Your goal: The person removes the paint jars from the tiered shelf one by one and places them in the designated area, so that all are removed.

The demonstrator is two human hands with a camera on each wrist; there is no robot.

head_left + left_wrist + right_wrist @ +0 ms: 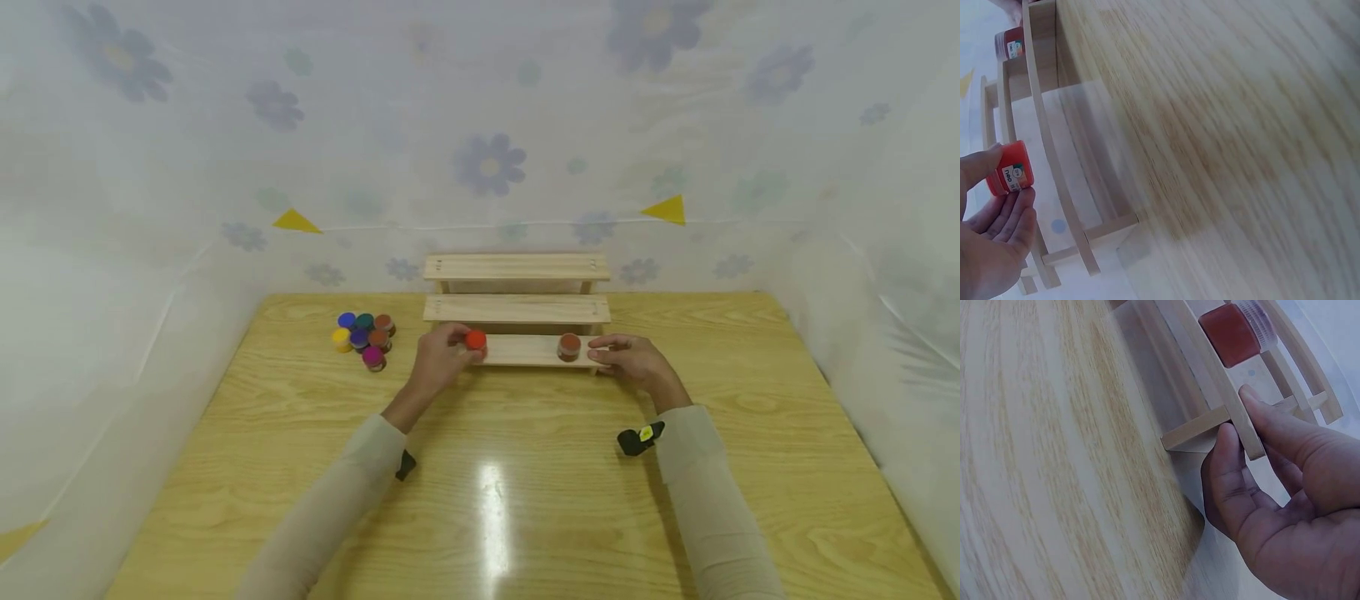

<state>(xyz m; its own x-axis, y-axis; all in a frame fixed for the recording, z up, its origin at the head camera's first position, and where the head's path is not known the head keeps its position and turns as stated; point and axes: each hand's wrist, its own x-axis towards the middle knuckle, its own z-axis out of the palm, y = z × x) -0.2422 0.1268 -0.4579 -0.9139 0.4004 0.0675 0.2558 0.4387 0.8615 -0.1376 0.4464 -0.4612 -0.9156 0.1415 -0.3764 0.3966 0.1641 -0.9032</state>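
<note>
My left hand (438, 360) pinches a red paint jar (476, 341) between thumb and fingers at the left end of the lowest board of a three-step wooden rack (517, 308). The left wrist view shows the label on this red jar (1011, 169); whether its base touches the board cannot be told. A brown-red paint jar (569, 347) stands on the same board toward the right. At that board's right end is my right hand (633, 361). In the right wrist view, thumb and index finger of the right hand (1291, 494) grip the board end, just beside the brown-red jar (1232, 336).
Several paint jars (360, 340) with blue, green, brown, yellow, purple and magenta tops stand clustered left of the rack on the wood-grain table (555, 500). Behind the rack hangs a flowered white sheet (375, 150) with yellow triangles. Similar sheets enclose both sides.
</note>
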